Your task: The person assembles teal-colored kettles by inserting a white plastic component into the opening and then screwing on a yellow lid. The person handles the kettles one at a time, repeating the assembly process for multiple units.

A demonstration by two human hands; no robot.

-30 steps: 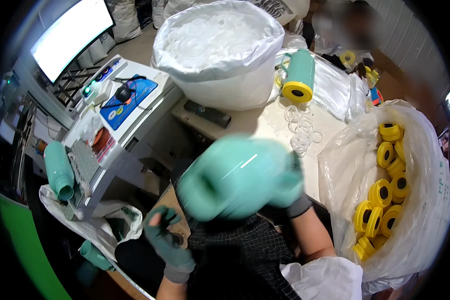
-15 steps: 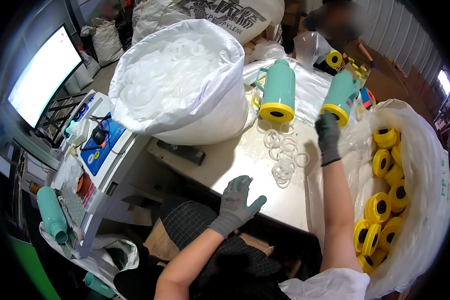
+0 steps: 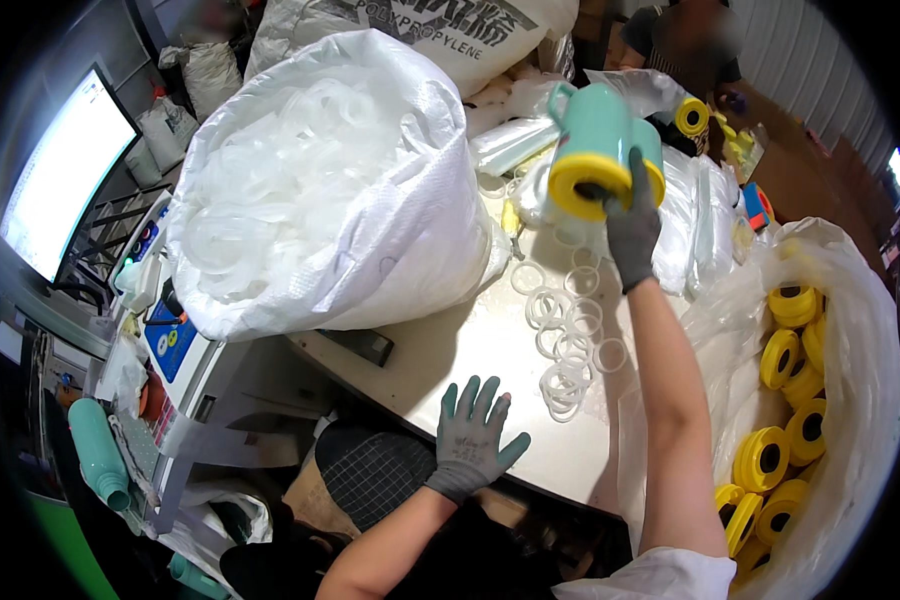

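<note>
My right hand (image 3: 632, 235), in a grey glove, grips the yellow base of a teal thermos jug (image 3: 595, 125). The jug is tilted so that its underside, with a dark round opening, faces me; its handle points left. Partly hidden behind it is a second teal jug (image 3: 652, 148). My left hand (image 3: 473, 440), gloved too, is spread with nothing in it at the table's front edge. Between the hands, several translucent white rings (image 3: 570, 345) lie loosely heaped on the white table (image 3: 440, 345).
A large white sack (image 3: 370, 270) full of translucent rings stands at left. On the right, a plastic-lined bag (image 3: 855, 300) holds several yellow round parts (image 3: 762, 458). Another teal jug body (image 3: 98, 450) lies at far left. Beyond the table sits another person (image 3: 685, 50).
My right hand has left the right-hand jug and taken the left one by its base, tilting it up. My left hand's fingers have spread wider. The view has shifted slightly.
</note>
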